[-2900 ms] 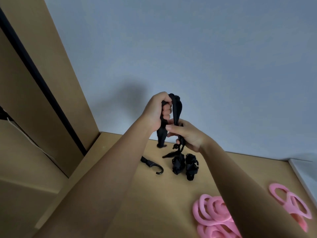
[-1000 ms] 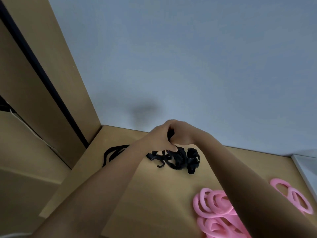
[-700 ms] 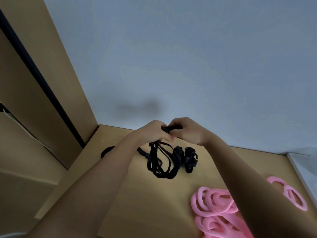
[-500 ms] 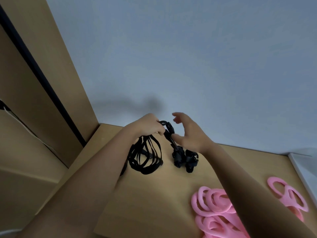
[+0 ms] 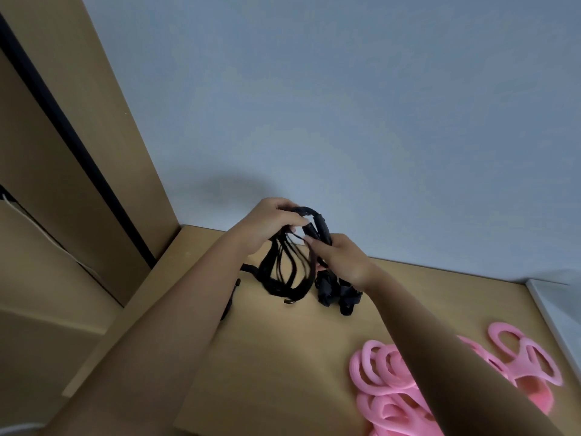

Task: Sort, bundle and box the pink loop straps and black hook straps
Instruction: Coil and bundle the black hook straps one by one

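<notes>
My left hand grips the top of a gathered bunch of black hook straps, whose loops hang down to the wooden table. My right hand pinches a free end of the same strap, which arches between the two hands. Two wound black bundles lie on the table just below my right wrist. A pile of pink loop straps lies at the lower right, partly hidden by my right forearm, with one more pink strap further right.
A grey-blue wall rises behind the table. A tall wooden panel with a black strip stands at the left. A white ledge borders the table's right edge. A loose black strap end trails by my left forearm.
Both hands dropped to the table, gathered a loose black strap into loops and lifted it. My right hand, open half a second ago, has closed on the strap end.
</notes>
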The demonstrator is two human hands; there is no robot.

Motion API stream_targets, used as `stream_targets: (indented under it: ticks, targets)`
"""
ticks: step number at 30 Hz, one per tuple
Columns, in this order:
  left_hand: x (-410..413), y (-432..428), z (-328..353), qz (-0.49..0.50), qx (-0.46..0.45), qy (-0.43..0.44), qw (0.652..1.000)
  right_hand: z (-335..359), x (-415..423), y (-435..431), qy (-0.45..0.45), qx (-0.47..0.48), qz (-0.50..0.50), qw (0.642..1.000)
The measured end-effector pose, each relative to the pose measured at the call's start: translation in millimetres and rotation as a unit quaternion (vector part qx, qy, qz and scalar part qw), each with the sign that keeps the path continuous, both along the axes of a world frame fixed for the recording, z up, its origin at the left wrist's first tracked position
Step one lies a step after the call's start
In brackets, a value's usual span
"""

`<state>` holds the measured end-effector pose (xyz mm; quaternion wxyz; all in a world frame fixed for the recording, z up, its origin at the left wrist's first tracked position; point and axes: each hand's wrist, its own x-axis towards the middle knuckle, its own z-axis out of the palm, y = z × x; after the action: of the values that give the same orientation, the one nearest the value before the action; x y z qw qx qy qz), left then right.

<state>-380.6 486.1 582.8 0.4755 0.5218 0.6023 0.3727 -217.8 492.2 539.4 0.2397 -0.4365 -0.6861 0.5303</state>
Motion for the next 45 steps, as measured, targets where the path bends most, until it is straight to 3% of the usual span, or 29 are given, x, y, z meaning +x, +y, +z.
stream_targets:
  ticks: [2,6,16,18,21,25,29,31,32,33,34,36,37,38,40,42,45]
  targets:
    - [4.4,-2.5,-5.1,0.002,0.010,-0.061,0.998,0.3,-2.2,-1.7,0.048,-0.043,-0.037,0.997]
    - [21.4,-4.9,-15.7,0.034,0.054,-0.041,0.997,-4.3,-12.5,-2.8,0.071,-0.062,-0.050,0.994]
    - [38.3,-5.3,-20.0,0.057,0.044,-0.001,0.997,-10.7,-24.0,-4.2,0.039,-0.079,-0.042,0.995]
    - [39.1,-3.0,-22.4,0.075,-0.015,-0.066,0.995,-9.9,-24.5,-5.1,0.041,-0.080,-0.011,0.996]
    - [39.4,-4.6,-21.5,0.061,-0.039,-0.260,0.963,-14.1,-21.9,-2.5,0.019,-0.057,-0.013,0.998]
    - [35.5,-5.1,-26.8,-0.020,-0.063,-0.281,0.958,-23.1,-14.6,-0.1,0.018,-0.053,-0.014,0.998]
    - [29.1,-5.5,-36.5,-0.080,-0.084,-0.139,0.983,-19.1,-7.8,-1.2,0.045,-0.098,0.019,0.994]
    - [26.0,-6.6,-37.3,-0.067,-0.079,0.018,0.994,-15.0,-3.6,0.2,0.024,-0.118,0.020,0.992]
    - [21.9,-7.6,-38.3,-0.058,-0.033,0.135,0.989,-13.9,-1.1,2.8,-0.007,-0.116,0.018,0.993]
    - [18.0,-11.3,-37.2,-0.076,0.046,0.277,0.957,-12.3,1.3,5.5,-0.045,-0.113,0.021,0.992]
    - [13.9,-14.2,-37.0,-0.120,0.132,0.403,0.898,-9.9,3.0,7.7,-0.080,-0.112,0.030,0.990]
    - [10.1,-16.9,-38.1,-0.224,0.233,0.577,0.751,-3.2,3.4,9.2,-0.134,-0.111,0.073,0.982]
    - [10.4,-18.5,-38.8,-0.259,0.250,0.617,0.699,0.4,1.7,8.1,-0.162,-0.098,0.107,0.976]
    - [11.5,-13.0,-45.4,-0.282,0.257,0.634,0.672,5.0,-0.9,5.5,-0.196,-0.076,0.139,0.968]
    - [13.5,-7.3,-49.4,-0.304,0.253,0.639,0.660,8.9,-6.9,-0.3,-0.272,-0.031,0.170,0.947]
    - [15.1,-2.1,-51.8,-0.314,0.230,0.617,0.684,7.2,-12.4,-4.0,-0.306,-0.006,0.173,0.936]
    - [15.0,-2.5,-52.6,-0.307,0.148,0.549,0.763,2.3,-19.6,-5.5,-0.319,0.008,0.173,0.932]
